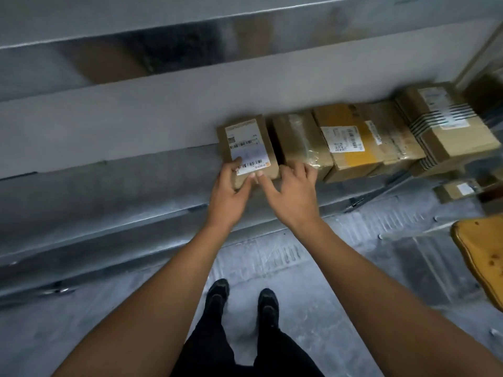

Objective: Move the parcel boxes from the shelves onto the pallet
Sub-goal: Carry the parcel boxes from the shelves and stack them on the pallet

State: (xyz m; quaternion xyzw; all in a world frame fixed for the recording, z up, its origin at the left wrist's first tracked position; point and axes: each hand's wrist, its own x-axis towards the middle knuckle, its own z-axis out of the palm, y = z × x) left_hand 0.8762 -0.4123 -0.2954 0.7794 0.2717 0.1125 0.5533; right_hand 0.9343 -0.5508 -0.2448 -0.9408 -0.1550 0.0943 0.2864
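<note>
A row of brown parcel boxes lies on a grey metal shelf. The leftmost small box carries a white barcode label. My left hand grips its near edge, thumb on the label. My right hand reaches beside it, thumb touching that box's near corner and fingers resting on the taped box next to it. Further right lie a box with yellow tape and a box with black stripes.
Another grey shelf board runs above. A small labelled box sits lower at the right. A wooden pallet corner juts in at the right edge. Grey metal floor and my black shoes are below.
</note>
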